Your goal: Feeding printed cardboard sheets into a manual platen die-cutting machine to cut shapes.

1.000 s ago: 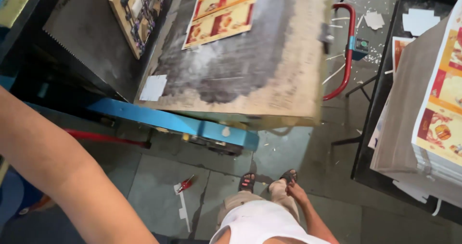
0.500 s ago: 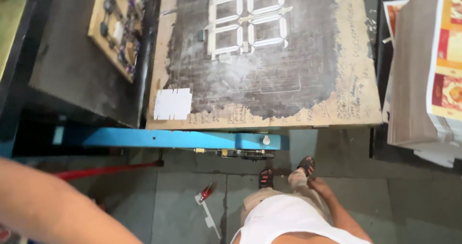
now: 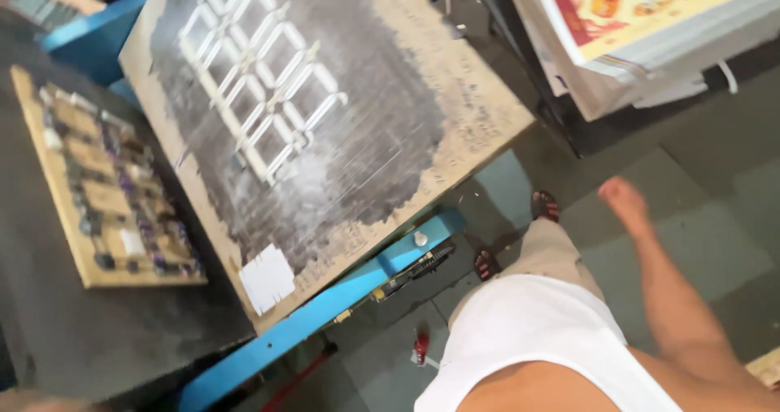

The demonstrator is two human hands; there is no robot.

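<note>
Stack of printed sheets (image 3: pixel 650 22) at the top right, farther out than anything else, lying up and a little right of the right hand (image 3: pixel 626 205) and well apart from it, with bare grey floor (image 3: pixel 707 176) between.

Nearest, at the bottom edge: white shirt (image 3: pixel 536 339) and a bare right forearm slanting up and to the left. At its end, the right hand, low over the floor, touching nothing, with nothing visible in it. Too blurred to tell open from closed. Left hand out of the frame, so only the right anywhere near the stack.

Just left of that hand, two sandalled feet (image 3: pixel 546 207) on the floor. Lower left of them, a small red-handled tool (image 3: pixel 421 347) lying flat.

Next out, a blue frame rail (image 3: pixel 325 314) running from lower left to upper right under the edge of a large wooden board (image 3: pixel 487 111). Board top dark and worn in the middle, pale at the rim, set with a pattern of white strips (image 3: pixel 260 95). Near its close corner, a white paper slip (image 3: pixel 266 278). Right corner of the board near the hand, up and to the left of it.

Left of the big board, on a dark table top (image 3: pixel 81 331), a smaller wooden board (image 3: pixel 106 192) with rows of small pieces, too blurred to name.

Farthest, the stack itself: yellow and red top sheet, white edges, thick, raised above the floor, long edges slanting up to the right, lower near corner the part closest to the hand.
</note>
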